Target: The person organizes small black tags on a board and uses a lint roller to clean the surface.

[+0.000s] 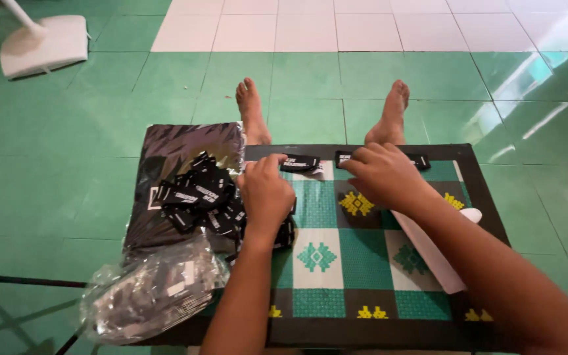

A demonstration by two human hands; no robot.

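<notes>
Here, both hands are seen palm-down over a patterned mat (363, 263), forearms reaching forward from the bottom edge. The left hand (265, 194) is curled, knuckles up, fingertips touching the near end of a black label (300, 162) lying just beyond it; whether the label is pinched or only pressed cannot be told. The right hand (381, 176) is arched, fingers bent down onto a second black label (418, 160), most of which is hidden under the hand, so the grip cannot be told either. The two hands are held apart, side by side, with the first label between them.

Left of the left hand, and partly under its wrist, a pile of black labels (195, 194) is heaped on a dark bag (185, 144). Nearer the body, left of the left forearm, a crumpled clear plastic bag (149, 296) is lying. A white flat strip (428, 253) is seen under the right forearm. Beyond the hands, two bare feet (389, 112) are resting on green floor tiles. Far left, a white fan base (44, 45) is standing.
</notes>
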